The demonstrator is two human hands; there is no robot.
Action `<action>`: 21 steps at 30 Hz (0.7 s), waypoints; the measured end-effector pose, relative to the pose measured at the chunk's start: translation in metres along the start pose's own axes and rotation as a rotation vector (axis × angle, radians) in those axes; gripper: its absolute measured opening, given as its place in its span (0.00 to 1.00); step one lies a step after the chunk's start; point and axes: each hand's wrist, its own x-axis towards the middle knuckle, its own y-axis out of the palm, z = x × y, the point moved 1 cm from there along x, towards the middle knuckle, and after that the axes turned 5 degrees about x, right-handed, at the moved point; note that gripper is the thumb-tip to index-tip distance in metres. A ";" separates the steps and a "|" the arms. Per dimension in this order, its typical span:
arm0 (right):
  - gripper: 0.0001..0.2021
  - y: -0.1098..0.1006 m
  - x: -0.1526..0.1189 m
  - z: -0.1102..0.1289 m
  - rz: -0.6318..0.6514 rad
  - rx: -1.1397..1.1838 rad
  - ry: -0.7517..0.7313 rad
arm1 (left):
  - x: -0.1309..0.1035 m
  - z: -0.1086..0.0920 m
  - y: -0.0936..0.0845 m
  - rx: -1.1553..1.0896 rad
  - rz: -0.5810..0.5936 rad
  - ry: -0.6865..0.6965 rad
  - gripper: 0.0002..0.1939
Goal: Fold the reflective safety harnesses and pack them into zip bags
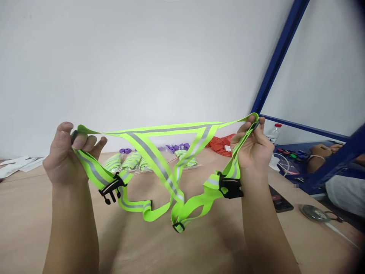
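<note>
Reflective strap harness [164, 173], fluorescent yellow-green with silver stripes, hangs stretched between both hands in the head view, above the brown tabletop [159, 247]. Its upper band runs nearly level from hand to hand, and two diagonal straps slope from it to meet in a V. The left hand [70, 152] grips one end with its fingers curled over the strap by a dark fitting. The right hand [255, 146] has its fingers bent inside the other end loop, pinching the strap; exactly where its thumb presses, I cannot tell. Below the left hand dangles a black pronged buckle half [111, 188]; below the right, a black buckle socket [230, 186], well apart from it, so the two are unfastened. A black slider [178, 227] marks the harness's lowest point; whether it touches the tabletop is unclear.

Between the forearms, the tabletop stretches toward the near edge of the view. Behind the harness, bagged harness rolls [132, 160] stand in a row near the wall [171, 68], with purple items [178, 147] behind them and a red plastic bag [218, 145] beside the right hand. White papers [25, 164] lie at far left. Room on the right is tighter: a phone [281, 199] lies just beside the right forearm, a round cabled device [315, 213] farther out, and a blue metal frame [281, 57] rises beyond, with a co-worker's hands [322, 150] past it.
</note>
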 end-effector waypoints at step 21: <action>0.13 0.019 -0.021 0.031 -0.480 2.096 0.654 | 0.001 0.005 -0.009 -0.337 0.061 -0.106 0.11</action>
